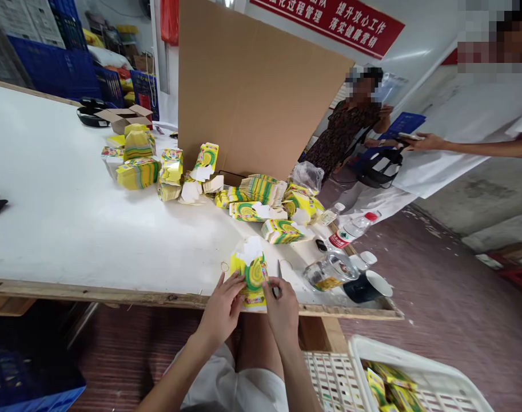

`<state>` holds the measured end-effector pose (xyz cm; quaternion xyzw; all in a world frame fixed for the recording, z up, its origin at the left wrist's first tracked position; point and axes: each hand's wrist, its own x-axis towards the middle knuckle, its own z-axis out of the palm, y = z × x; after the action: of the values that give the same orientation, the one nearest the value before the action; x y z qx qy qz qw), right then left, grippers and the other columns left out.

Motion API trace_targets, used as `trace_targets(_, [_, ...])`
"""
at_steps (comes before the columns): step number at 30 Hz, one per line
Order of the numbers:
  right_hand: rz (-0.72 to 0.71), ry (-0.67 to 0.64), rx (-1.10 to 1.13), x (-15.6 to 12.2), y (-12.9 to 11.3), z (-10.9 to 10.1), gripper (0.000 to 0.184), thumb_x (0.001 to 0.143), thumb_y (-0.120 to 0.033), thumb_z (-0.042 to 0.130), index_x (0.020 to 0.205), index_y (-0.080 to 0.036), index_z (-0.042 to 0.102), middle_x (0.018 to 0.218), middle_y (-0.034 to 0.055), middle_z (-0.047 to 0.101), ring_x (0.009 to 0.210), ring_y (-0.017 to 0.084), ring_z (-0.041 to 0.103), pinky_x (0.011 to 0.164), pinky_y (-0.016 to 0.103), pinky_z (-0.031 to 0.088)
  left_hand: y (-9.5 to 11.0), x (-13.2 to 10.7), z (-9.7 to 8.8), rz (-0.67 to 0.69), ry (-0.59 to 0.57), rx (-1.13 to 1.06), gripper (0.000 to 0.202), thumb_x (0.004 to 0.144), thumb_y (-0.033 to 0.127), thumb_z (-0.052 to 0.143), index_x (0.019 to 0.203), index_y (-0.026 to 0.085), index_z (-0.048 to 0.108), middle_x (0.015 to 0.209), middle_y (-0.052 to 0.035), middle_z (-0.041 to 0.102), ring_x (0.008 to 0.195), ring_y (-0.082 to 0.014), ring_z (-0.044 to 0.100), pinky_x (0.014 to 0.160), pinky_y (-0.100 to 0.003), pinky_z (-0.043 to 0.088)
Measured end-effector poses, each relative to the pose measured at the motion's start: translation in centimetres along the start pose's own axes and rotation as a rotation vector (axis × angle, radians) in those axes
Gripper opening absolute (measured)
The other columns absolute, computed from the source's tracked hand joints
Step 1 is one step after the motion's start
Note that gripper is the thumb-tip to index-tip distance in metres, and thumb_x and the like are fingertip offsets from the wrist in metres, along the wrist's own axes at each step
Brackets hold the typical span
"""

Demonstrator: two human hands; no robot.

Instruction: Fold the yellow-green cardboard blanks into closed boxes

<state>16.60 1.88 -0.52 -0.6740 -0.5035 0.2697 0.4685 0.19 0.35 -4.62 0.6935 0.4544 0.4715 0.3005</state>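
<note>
A flattened stack or single yellow-and-green printed carton [254, 272], its white flaps at the far end, lies at the table's front edge between my hands. My left hand [223, 304] is on its left side, fingers over the printed face and thumb close to the near edge. At the right edge, my right hand [283, 303] pinches the carton between thumb and fingers. A slim, pointed metal tool with a dark part [279, 269] shows just beyond my right fingers; whether they also hold it, I cannot tell. A thin rubber band [224, 266] lies left of the carton.
Several bundles of similar cartons [263, 191] line the table's back. A red-capped bottle [350, 230], a clear jar [329, 272] and a dark mug [367, 287] stand at right. Below is a white basket [415, 355] holding yellow packs. Two people stand beyond the table.
</note>
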Motion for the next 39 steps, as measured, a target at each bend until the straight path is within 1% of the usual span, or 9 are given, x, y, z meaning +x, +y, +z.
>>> trace_targets(3, [0.061, -0.064, 0.154, -0.2, -0.5, -0.5, 0.036, 0.078, -0.055, 0.065, 0.087, -0.020, 0.065, 0.081, 0.0088, 0.073, 0.075, 0.025, 0.068, 0.071, 0.038, 0.055, 1.0, 0.0, -0.4, -0.111, 0.125, -0.096, 0.035, 0.096, 0.027, 0.050, 0.128, 0.021, 0.062, 0.137, -0.0122, 0.064, 0.134, -0.0277, 0.053, 0.118, -0.052, 0.035])
trace_targets(6, [0.102, -0.119, 0.294, -0.8, -1.2, -0.9, 0.042, 0.077, -0.056, 0.068, 0.098, -0.020, 0.063, 0.089, 0.0087, 0.075, 0.080, 0.025, 0.072, 0.073, 0.038, 0.058, 2.6, 0.6, -0.9, -0.305, 0.212, -0.422, 0.040, 0.093, 0.043, 0.057, 0.124, 0.019, 0.064, 0.131, -0.0141, 0.068, 0.127, -0.0298, 0.059, 0.109, -0.045, 0.046])
trace_targets(12, [0.303, -0.245, 0.657, -2.9, -2.6, -0.7, 0.043, 0.065, -0.046, 0.086, 0.095, -0.022, 0.068, 0.090, 0.0063, 0.078, 0.082, 0.024, 0.073, 0.076, 0.037, 0.058, 4.9, 2.1, -1.0, -0.475, 0.049, -1.042, 0.056, 0.080, 0.060, 0.068, 0.116, 0.017, 0.071, 0.121, -0.0142, 0.074, 0.118, -0.0354, 0.065, 0.101, -0.047, 0.052])
trace_targets(18, [0.353, -0.249, 0.764, -4.3, -2.4, -0.5, 0.037, 0.065, -0.041, 0.088, 0.092, -0.023, 0.072, 0.089, 0.0039, 0.078, 0.083, 0.021, 0.072, 0.076, 0.032, 0.057, 5.6, 1.9, -0.8, -0.548, -0.067, -1.302, 0.048, 0.075, 0.055, 0.076, 0.106, 0.019, 0.076, 0.114, -0.0131, 0.077, 0.116, -0.0361, 0.066, 0.099, -0.046, 0.053])
trace_targets(22, [0.263, -0.219, 0.653, -4.7, -2.0, -0.9, 0.037, 0.068, -0.044, 0.085, 0.093, -0.021, 0.072, 0.096, 0.0064, 0.077, 0.089, 0.022, 0.070, 0.081, 0.033, 0.057, 5.9, 1.9, -0.7, -0.588, -0.024, -1.312, 0.044, 0.070, 0.045, 0.083, 0.105, 0.019, 0.076, 0.108, -0.0117, 0.079, 0.110, -0.0335, 0.070, 0.097, -0.044, 0.054])
trace_targets(25, [0.189, -0.236, 0.506, -4.8, -1.9, -1.1, 0.039, 0.072, -0.046, 0.082, 0.098, -0.019, 0.071, 0.092, 0.0073, 0.076, 0.082, 0.022, 0.069, 0.075, 0.033, 0.057, 5.9, 1.9, -0.2, -0.572, 0.037, -1.269, 0.040, 0.073, 0.040, 0.082, 0.106, 0.019, 0.075, 0.104, -0.0105, 0.079, 0.104, -0.0296, 0.072, 0.094, -0.039, 0.055])
trace_targets(31, [0.195, -0.279, 0.417, -5.1, -1.4, -1.1, 0.031, 0.080, -0.047, 0.074, 0.091, -0.019, 0.067, 0.087, 0.0070, 0.073, 0.076, 0.021, 0.066, 0.070, 0.032, 0.055, 5.6, 1.7, 0.6, -0.571, 0.064, -1.099, 0.037, 0.081, 0.043, 0.075, 0.106, 0.016, 0.070, 0.095, -0.0090, 0.079, 0.091, -0.0266, 0.073, 0.080, -0.034, 0.057])
trace_targets(36, [0.104, -0.205, 0.355, -4.7, -0.9, -1.5, 0.028, 0.082, -0.046, 0.071, 0.086, -0.020, 0.063, 0.078, 0.0043, 0.069, 0.069, 0.019, 0.064, 0.065, 0.030, 0.054, 5.7, 1.3, 0.2, -0.513, 0.079, -0.905, 0.066, 0.085, 0.038, 0.072, 0.139, 0.022, 0.037, 0.104, -0.0083, 0.075, 0.094, -0.0220, 0.071, 0.080, -0.028, 0.055])
trace_targets(39, [0.038, -0.221, 0.340, -4.2, -0.9, -2.1, 0.031, 0.085, -0.042, 0.070, 0.107, -0.022, 0.061, 0.093, 0.0058, 0.071, 0.076, 0.019, 0.066, 0.070, 0.030, 0.055, 5.8, 1.2, -0.4, -0.491, -0.002, -0.859, 0.074, 0.089, 0.036, 0.067, 0.146, 0.028, 0.022, 0.114, -0.0092, 0.071, 0.097, -0.0211, 0.070, 0.081, -0.028, 0.054])
